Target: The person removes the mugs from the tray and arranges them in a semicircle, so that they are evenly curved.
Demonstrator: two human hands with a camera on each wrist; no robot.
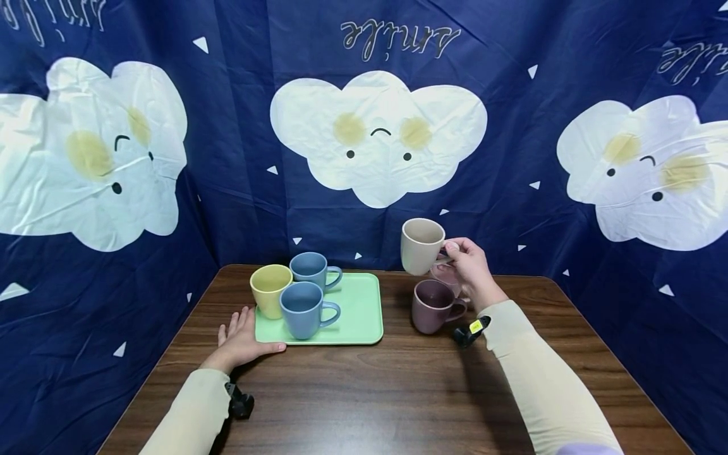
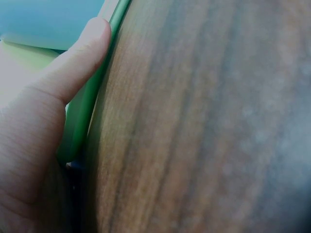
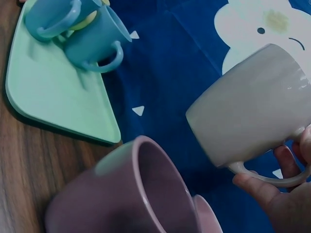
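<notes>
My right hand [image 1: 471, 265] grips a beige mug [image 3: 252, 107] by its handle and holds it up, upright, above the back right of the table. Below it a dark mauve mug [image 1: 433, 306] stands on the table, and a pink mug [image 1: 448, 276] behind that is partly hidden by the hand and the beige mug. On the left, my left hand [image 1: 241, 338] rests against the front left corner of a light green tray [image 1: 361, 309], thumb along the front edge, fingers spread beside its left side. A yellow mug [image 1: 270, 291] and two blue mugs [image 1: 301, 311] stand on the tray's left half.
The wooden table [image 1: 364, 398] runs back to a dark blue curtain [image 1: 239, 158] printed with white clouds. Curtain also hangs along the left and right sides. Bare tray surface shows right of the blue mugs, and table shows between tray and mauve mug.
</notes>
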